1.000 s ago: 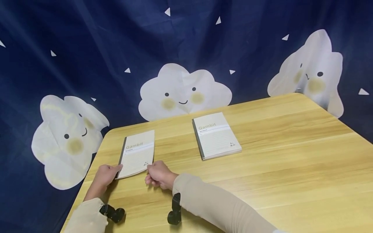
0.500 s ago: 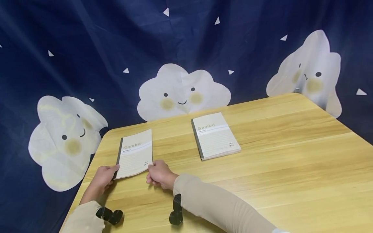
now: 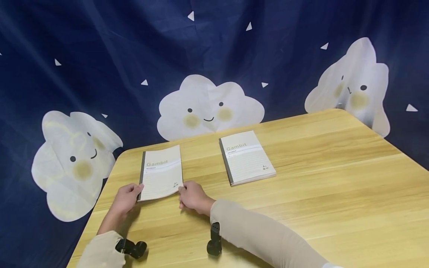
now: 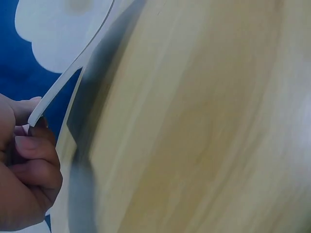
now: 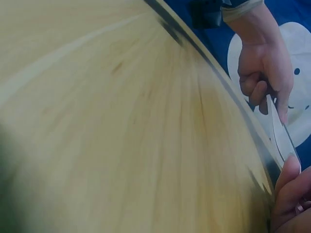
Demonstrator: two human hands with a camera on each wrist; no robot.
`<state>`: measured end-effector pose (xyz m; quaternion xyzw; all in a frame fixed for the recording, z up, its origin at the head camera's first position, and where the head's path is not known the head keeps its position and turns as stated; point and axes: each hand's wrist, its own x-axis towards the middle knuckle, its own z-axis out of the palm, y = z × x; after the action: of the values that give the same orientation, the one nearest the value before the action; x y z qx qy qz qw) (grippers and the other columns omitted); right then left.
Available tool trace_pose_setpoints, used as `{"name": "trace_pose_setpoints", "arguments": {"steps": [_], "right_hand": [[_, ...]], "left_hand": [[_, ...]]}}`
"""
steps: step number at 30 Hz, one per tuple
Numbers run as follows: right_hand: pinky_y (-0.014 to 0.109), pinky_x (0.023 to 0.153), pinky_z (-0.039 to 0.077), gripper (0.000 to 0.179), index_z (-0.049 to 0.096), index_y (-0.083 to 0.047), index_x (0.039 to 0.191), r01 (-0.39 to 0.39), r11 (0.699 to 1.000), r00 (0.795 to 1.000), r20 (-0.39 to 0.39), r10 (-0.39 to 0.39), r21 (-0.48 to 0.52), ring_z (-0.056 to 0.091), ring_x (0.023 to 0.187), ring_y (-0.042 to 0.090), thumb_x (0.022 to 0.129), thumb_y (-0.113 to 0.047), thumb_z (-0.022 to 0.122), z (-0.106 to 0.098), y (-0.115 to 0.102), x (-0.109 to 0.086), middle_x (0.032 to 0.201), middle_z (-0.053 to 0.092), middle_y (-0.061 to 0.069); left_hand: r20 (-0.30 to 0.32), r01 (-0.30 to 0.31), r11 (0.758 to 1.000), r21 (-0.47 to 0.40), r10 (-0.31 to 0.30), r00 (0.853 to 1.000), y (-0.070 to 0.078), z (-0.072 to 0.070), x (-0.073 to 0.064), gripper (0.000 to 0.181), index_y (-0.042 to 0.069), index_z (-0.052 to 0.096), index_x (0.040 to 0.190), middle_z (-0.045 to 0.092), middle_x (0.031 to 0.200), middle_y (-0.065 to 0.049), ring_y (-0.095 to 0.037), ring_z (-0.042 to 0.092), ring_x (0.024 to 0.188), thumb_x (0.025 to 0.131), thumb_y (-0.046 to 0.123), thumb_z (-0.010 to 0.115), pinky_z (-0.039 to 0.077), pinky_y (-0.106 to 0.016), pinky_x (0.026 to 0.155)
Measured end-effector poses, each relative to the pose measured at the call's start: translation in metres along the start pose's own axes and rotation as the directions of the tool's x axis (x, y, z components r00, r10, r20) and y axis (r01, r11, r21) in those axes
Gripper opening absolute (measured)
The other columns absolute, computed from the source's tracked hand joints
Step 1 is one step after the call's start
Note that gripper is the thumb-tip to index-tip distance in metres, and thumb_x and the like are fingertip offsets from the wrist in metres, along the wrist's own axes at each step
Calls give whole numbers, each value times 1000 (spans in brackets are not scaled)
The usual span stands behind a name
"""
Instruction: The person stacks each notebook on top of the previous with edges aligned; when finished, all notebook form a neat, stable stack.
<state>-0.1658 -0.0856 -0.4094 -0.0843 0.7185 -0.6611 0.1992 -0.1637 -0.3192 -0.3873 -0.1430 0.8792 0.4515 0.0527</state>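
Note:
A cream notebook [image 3: 162, 173] with a dark spine and "Gambit" on its cover is held between both hands at the table's left. My left hand [image 3: 126, 199] pinches its lower left corner by the spine, thumb on top and fingers curled beneath. At the lower right corner, my right hand [image 3: 194, 195] pinches the edge. The notebook's near edge bows and stands off the tabletop, as its thin edge [image 4: 51, 94] in the left wrist view shows. A second, matching notebook [image 3: 247, 158], thicker looking, lies flat to the right, touched by neither hand.
The wooden table [image 3: 318, 178] stretches far to the right. Behind it hangs a dark blue curtain [image 3: 117, 44] printed with white clouds and triangles. Black wrist cameras [image 3: 214, 240] jut out below both sleeves.
Both hands and the gripped notebook first shift slightly left, then move right and a little away, nearer the second notebook. The grip stays the same, and the second notebook has not moved.

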Motion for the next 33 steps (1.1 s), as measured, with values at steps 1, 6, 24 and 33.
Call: {"name": "trace_pose_setpoints", "arguments": {"steps": [1, 6, 24, 33], "right_hand": [[18, 36, 33, 26, 56, 6, 88, 1, 1000, 1000, 1, -1, -8, 48, 42, 10, 100, -11, 41, -3, 0, 0, 57, 50, 1], [19, 37, 34, 26, 56, 6, 89, 17, 999, 1000, -6, -18, -48, 49, 43, 10, 100, -11, 41, -18, 0, -1, 57, 50, 1], [19, 39, 40, 29, 58, 7, 100, 21, 995, 998, -49, -26, -100, 53, 48, 11, 101, -16, 41, -103, -9, -29, 78, 59, 11], [21, 39, 38, 27, 57, 7, 99, -6, 997, 996, -94, -2, -80, 51, 46, 11, 100, -15, 42, -142, -4, -52, 76, 57, 9]], "left_hand": [[-2, -4, 1000, -10, 4, 1000, 2, 2, 0, 35, 3, 49, 78, 36, 57, 4, -11, 34, 45, 101, 28, 42, 33, -26, 42], [-30, -21, 997, -79, 18, 999, 12, 15, -4, 34, 4, 49, 77, 34, 55, 5, -9, 32, 43, 101, 28, 43, 31, -25, 41], [-50, -149, 966, -212, 141, 989, 67, 79, -5, 30, -1, 51, 82, 37, 59, 4, -8, 33, 47, 99, 22, 47, 29, -22, 42], [-26, -182, 958, -222, 181, 983, 87, 117, -8, 30, 5, 47, 74, 37, 63, 1, -13, 36, 57, 98, 22, 49, 30, -24, 49]]}}
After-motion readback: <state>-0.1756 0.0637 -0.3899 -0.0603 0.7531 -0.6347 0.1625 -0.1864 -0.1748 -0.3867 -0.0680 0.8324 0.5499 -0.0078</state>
